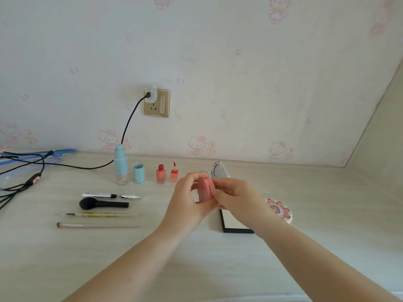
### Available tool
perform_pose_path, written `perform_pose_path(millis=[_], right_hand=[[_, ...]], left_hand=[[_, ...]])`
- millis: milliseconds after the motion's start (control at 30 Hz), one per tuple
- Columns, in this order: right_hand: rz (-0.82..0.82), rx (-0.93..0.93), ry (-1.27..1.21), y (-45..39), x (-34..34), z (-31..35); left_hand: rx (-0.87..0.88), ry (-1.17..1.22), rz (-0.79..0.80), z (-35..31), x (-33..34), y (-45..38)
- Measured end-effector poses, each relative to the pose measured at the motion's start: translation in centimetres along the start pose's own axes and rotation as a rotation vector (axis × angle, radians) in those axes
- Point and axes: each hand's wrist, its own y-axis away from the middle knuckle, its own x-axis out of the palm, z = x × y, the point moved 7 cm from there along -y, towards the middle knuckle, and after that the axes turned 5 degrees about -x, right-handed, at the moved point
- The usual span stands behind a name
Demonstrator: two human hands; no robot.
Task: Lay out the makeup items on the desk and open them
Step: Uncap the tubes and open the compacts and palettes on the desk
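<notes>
My left hand [189,199] and my right hand [235,198] together grip a small round pink compact [206,189], held on edge above the desk [196,247]. At the back stand a pale blue bottle [120,165] without its cap, the blue cap [138,172] beside it, a red lip tint bottle [161,173] and a second tint [174,173] with its wand standing up. A white compact [219,170] stands open behind my hands. A black-framed palette [231,222] lies partly hidden under my right wrist. A pink round case [280,209] lies to the right.
On the left lie a silver pencil [111,195], a black brush [102,203], a thin yellow brush [100,214] and a pink brush [96,225]. Black cables [32,179] and blue hangers [32,156] crowd the far left. A wall socket [156,102] holds a charger.
</notes>
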Motion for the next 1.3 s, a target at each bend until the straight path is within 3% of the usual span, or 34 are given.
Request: perform_pose_path(millis=[367,500,800,900,1100,1300], right_hand=[[-0.122,-0.096,0.292,1.7,-4.0,0.5],[-0.249,-0.027,0.388,1.7,-7.3,-1.1],[-0.448,0.257,-0.234,0.7,-15.7,-8.3],[-0.487,0.316,-0.335,0.0,-17.2,-10.4],[-0.502,0.335,-0.234,-2.5,-19.0,-12.4],[-0.462,0.375,-0.078,-6.3,-18.6,-14.9]], left_hand=[[0.017,0.060,0.085,-1.1,4.7,-0.2],[-0.047,0.167,0.131,-1.0,7.5,-0.8],[-0.370,0.715,0.317,0.3,13.8,-2.0],[-0.472,0.851,0.355,1.1,16.0,-2.7],[-0.687,0.870,0.241,3.7,17.4,-4.4],[-0.736,0.723,0.076,5.2,16.1,-5.2]])
